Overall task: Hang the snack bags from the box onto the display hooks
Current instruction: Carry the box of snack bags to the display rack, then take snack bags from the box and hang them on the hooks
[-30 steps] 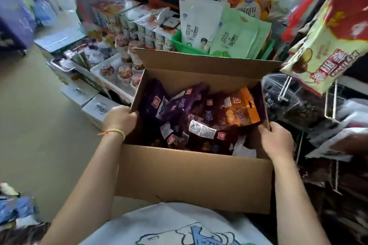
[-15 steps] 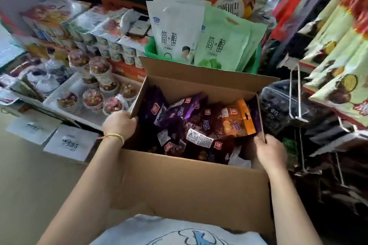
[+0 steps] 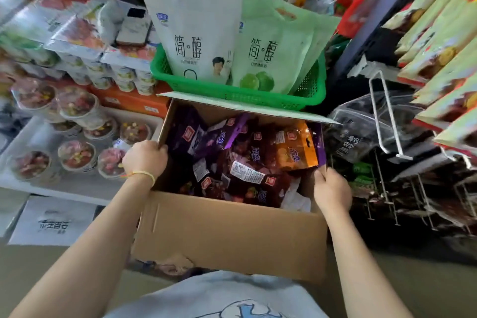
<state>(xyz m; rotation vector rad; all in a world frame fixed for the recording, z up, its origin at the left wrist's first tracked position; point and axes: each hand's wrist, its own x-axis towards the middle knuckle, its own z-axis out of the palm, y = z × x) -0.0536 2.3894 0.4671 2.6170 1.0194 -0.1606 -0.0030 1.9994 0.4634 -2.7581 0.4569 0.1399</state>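
An open cardboard box [image 3: 232,230] sits in front of me, full of purple, dark red and orange snack bags [image 3: 245,155]. My left hand [image 3: 144,160] grips the box's left wall at the rim, with a yellow band on the wrist. My right hand [image 3: 331,190] grips the right wall near the front corner. An orange bag [image 3: 294,150] lies on top at the right side. A bare white wire display hook [image 3: 387,116] sticks out to the right of the box, with lower hooks [image 3: 426,201] below it holding dark packets.
A green basket [image 3: 307,95] of white and green pouches stands just behind the box flap. Cups of snacks [image 3: 77,155] fill a white tray at the left. Yellow-green bags [image 3: 444,64] hang at the upper right. White cartons [image 3: 54,222] lie on the floor at the left.
The box has moved closer to the green basket and the hook rack while both hands keep their grip on its sides. The view has shifted right and nearer to the shelves.
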